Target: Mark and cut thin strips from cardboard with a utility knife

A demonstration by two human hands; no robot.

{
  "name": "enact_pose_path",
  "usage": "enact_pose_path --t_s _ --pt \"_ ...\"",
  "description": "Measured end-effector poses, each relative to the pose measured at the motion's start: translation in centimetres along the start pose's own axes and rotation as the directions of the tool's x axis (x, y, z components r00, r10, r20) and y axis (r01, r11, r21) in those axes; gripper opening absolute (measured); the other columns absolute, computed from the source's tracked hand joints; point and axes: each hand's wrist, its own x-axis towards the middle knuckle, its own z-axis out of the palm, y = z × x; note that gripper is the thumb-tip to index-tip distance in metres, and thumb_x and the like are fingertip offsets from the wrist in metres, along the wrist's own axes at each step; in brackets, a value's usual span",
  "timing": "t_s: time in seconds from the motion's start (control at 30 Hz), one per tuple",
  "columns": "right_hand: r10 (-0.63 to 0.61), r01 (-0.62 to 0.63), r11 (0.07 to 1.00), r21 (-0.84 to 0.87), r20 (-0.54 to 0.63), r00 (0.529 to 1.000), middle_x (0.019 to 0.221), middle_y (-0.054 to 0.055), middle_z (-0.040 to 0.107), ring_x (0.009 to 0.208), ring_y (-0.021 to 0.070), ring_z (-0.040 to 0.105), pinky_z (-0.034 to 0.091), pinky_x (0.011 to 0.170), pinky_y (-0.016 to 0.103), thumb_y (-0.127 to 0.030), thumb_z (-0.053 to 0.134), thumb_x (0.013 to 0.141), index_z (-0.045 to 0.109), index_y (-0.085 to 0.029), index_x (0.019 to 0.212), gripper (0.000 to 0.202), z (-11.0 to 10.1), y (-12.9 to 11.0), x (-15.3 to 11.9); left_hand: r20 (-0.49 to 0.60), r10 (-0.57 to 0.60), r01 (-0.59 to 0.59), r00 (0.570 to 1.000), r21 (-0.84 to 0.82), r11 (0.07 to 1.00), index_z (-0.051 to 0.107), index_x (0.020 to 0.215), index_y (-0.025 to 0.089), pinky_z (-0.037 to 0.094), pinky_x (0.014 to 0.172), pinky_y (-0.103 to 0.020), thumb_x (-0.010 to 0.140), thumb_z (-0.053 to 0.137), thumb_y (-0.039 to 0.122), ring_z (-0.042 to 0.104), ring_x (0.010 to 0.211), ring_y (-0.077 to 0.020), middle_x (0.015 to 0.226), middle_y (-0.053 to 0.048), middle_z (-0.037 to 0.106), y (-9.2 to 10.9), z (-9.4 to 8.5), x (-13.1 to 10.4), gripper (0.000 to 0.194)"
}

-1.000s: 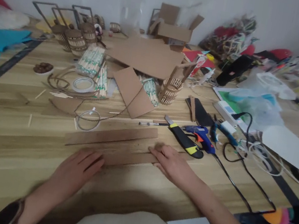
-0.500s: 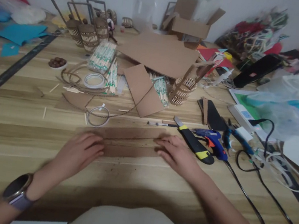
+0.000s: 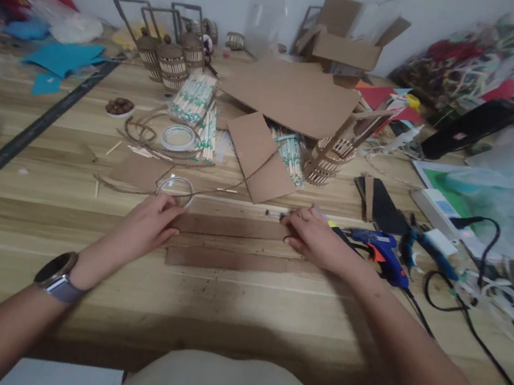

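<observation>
The cardboard strip [image 3: 231, 227] is seen at the middle of the near part of the wooden table [image 3: 105, 331], set lengthwise between the two hands, with a second strip [image 3: 226, 260] lying just nearer the body. By its look it is judged light and fairly stiff along its length, dry rather than slippery, but easily creased or bent if squeezed hard; it is best taken by its two short ends, so that the load is shared and the middle is kept flat. The left end is held by the left hand [image 3: 152, 220], its fingers curled and nearly closed, the thumb kept low toward the near edge. The right end is held likewise by the right hand [image 3: 317, 239], with only a small opening left between thumb and fingers. How firmly it is pinched cannot be told. Beside the right hand, a blue glue gun [image 3: 385, 244] is seen on the table.
</observation>
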Motion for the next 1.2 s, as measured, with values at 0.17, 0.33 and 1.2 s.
enact_pose_path --t_s 0.17,0.33,1.2 --pt "0.037 -0.044 0.99 0.134 0.05 0.998 0.1 0.012 0.06 0.096 0.0284 0.052 0.038 0.085 0.038 -0.021 0.068 0.077 0.063 -0.017 0.098 0.021 -0.6 0.2 1.3 0.053 -0.014 0.009 0.998 0.088 0.996 0.064 0.126 0.015 0.049 0.087 -0.042 0.096 0.055 0.03 0.056 0.1 -0.029 0.11 -0.013 0.063 -0.2 0.2 -0.2 0.034" --pt "0.075 -0.093 0.969 0.228 0.088 0.993 0.084 0.003 0.061 0.079 0.019 0.053 0.038 0.074 0.029 -0.019 0.061 0.081 0.058 -0.019 0.091 0.01 -1.8 -0.2 1.4 -0.021 -0.044 0.045 0.999 0.046 0.998 0.065 0.099 0.018 0.05 0.082 -0.043 0.099 0.044 0.041 0.06 0.091 -0.03 0.097 -0.011 0.067 -0.7 0.0 0.4 0.032" --pt "-0.005 -0.031 0.987 0.16 0.217 0.976 0.102 0.01 0.065 0.097 0.0269 0.063 0.045 0.085 0.036 -0.022 0.083 0.073 0.062 -0.016 0.1 0.034 -0.9 -3.3 -5.2 0.126 0.095 -0.063 0.988 -0.232 0.971 0.064 0.124 0.025 0.051 0.085 -0.032 0.095 0.055 0.04 0.063 0.099 -0.0238 0.11 -0.007 0.065 2.1 1.2 -4.1 0.034"
